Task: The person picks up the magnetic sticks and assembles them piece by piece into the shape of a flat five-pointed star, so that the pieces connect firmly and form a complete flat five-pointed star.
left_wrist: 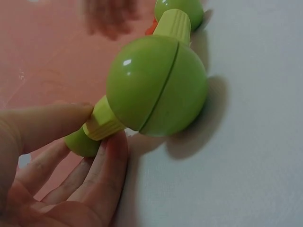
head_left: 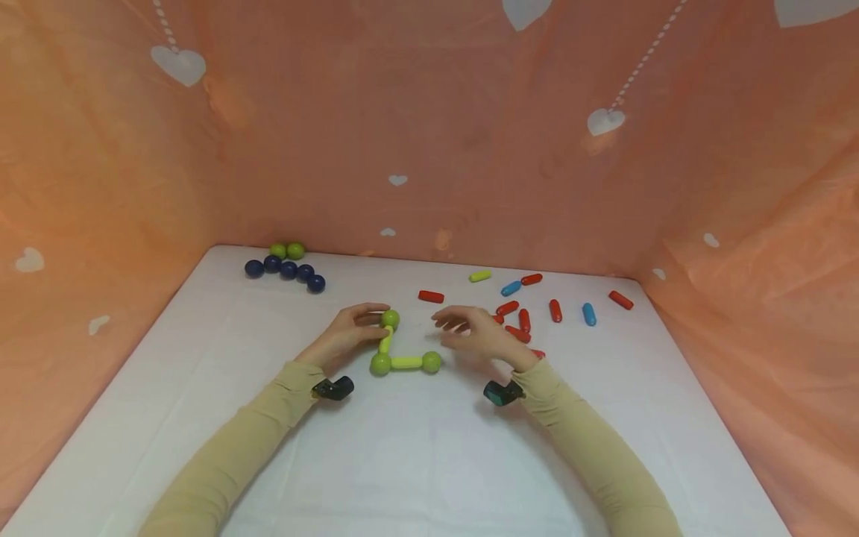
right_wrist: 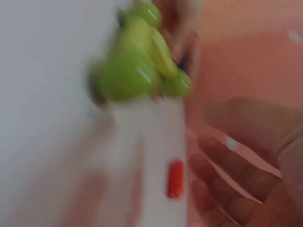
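Note:
An L-shaped piece lies on the white table, made of three green balls and two yellow-green rods. Its corner ball [head_left: 380, 364] is nearest the person; one rod [head_left: 406, 363] runs right to an end ball [head_left: 432, 362]. My left hand [head_left: 349, 330] pinches the other rod [left_wrist: 102, 119] between thumb and fingers, close to the far end ball [head_left: 391, 319]. To the right of the piece, my right hand [head_left: 479, 334] is held above the table with loosely bent fingers and nothing in them. Blur softens the right wrist view.
Several red rods [head_left: 555, 311] lie around and beyond the right hand, with blue rods [head_left: 589, 314] and a yellow-green rod [head_left: 479, 276] among them. At the back left sit several dark blue balls [head_left: 288, 270] and two green balls [head_left: 295, 251]. An orange-pink curtain [head_left: 429, 134] encloses the table's back and sides.

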The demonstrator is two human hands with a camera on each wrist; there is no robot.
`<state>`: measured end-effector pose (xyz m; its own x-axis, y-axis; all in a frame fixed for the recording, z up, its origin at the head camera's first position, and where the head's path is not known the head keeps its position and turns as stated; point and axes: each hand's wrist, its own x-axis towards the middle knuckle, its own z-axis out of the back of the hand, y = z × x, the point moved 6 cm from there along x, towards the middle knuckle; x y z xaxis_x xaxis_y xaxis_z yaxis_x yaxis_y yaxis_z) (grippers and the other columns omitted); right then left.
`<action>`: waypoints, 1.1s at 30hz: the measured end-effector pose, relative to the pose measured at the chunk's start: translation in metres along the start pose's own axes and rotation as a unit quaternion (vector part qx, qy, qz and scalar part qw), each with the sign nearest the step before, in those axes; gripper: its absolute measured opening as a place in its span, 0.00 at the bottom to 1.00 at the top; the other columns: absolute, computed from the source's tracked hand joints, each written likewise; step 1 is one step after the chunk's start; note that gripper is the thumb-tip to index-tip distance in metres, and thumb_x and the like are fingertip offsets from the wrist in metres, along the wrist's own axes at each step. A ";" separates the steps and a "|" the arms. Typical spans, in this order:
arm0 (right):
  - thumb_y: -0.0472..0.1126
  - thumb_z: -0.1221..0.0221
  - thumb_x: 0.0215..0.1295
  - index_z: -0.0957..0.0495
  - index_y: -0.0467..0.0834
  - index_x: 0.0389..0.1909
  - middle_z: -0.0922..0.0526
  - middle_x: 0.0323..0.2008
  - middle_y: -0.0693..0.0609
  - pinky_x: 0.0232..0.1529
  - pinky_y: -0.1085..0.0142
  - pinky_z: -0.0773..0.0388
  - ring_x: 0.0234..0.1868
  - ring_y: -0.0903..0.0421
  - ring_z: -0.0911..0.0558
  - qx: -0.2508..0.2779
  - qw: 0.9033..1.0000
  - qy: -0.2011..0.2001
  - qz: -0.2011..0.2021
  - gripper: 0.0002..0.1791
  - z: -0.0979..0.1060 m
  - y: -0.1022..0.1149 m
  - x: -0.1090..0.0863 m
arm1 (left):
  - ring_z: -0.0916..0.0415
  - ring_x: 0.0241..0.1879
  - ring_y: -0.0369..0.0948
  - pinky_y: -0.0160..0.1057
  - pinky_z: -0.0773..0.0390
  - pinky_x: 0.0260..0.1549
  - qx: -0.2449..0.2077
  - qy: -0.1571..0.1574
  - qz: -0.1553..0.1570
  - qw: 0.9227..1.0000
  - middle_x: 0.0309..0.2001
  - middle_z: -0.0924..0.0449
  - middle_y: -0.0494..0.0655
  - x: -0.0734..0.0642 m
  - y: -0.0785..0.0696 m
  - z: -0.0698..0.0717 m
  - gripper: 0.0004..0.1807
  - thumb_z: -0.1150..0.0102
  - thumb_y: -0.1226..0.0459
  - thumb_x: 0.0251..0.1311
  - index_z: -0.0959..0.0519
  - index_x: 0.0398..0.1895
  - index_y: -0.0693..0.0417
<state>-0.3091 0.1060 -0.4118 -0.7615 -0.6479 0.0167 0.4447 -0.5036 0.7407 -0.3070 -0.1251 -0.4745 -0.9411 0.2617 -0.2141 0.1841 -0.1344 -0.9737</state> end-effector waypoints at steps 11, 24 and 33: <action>0.29 0.38 0.65 0.25 0.31 0.61 0.20 0.57 0.30 0.67 0.41 0.27 0.62 0.34 0.23 -0.032 0.993 -0.111 -0.030 0.23 0.079 -0.038 0.046 | 0.31 0.71 0.54 0.50 0.30 0.71 -0.005 0.018 0.003 1.000 0.72 0.31 0.59 -0.003 0.001 -0.002 0.34 0.36 0.68 0.63 0.33 0.73 0.54; 0.29 0.45 0.69 0.28 0.33 0.65 0.26 0.63 0.35 0.67 0.47 0.27 0.66 0.39 0.31 -0.013 0.985 -0.092 -0.143 0.23 0.085 -0.081 0.054 | 0.34 0.73 0.53 0.51 0.31 0.72 0.022 0.047 0.006 0.999 0.73 0.31 0.57 -0.004 0.001 -0.003 0.32 0.35 0.64 0.65 0.32 0.72 0.52; 0.26 0.44 0.66 0.23 0.32 0.58 0.21 0.58 0.34 0.67 0.45 0.26 0.61 0.38 0.26 -0.058 0.983 -0.089 -0.150 0.19 0.086 -0.102 0.066 | 0.34 0.73 0.53 0.51 0.30 0.71 0.026 0.064 0.010 0.998 0.73 0.32 0.57 -0.005 0.000 -0.006 0.32 0.36 0.64 0.65 0.32 0.73 0.51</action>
<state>-0.4455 0.1643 -0.4286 -0.9326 -0.3548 -0.0667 0.2297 -0.7258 0.6484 -0.3001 -0.1210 -0.4743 -0.8931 0.3771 -0.2453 0.1847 -0.1899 -0.9643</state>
